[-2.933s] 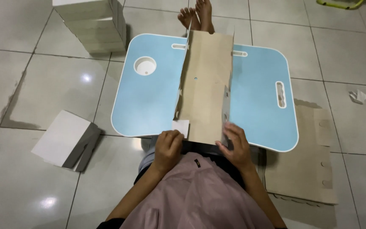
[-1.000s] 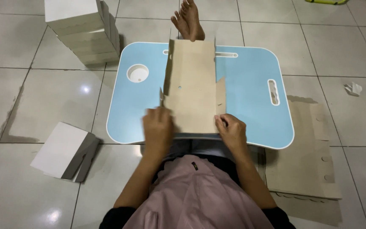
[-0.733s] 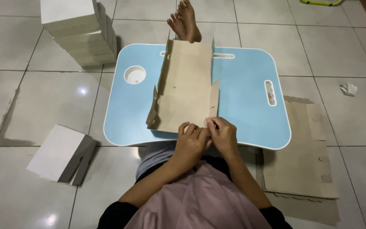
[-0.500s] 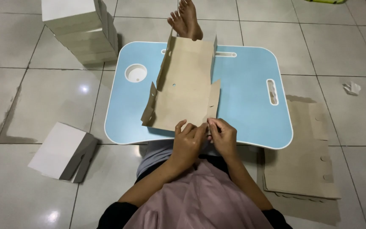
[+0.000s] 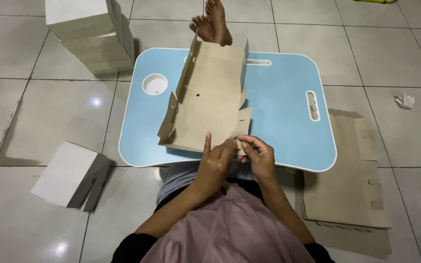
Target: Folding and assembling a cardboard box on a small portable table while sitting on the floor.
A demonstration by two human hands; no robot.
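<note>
A flat, unfolded brown cardboard box blank (image 5: 210,97) with raised scalloped side flaps is shown lying lengthwise on the light-blue lap desk (image 5: 288,122). Its near right flap is pinched between the left hand (image 5: 216,163) and the right hand (image 5: 258,157), both closed on the cardboard.

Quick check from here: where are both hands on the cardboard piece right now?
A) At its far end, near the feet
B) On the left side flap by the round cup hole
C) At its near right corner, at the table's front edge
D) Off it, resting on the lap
C: the left hand and right hand meet at the near right corner of the cardboard piece, pinching a flap at the blue table front edge.
</note>
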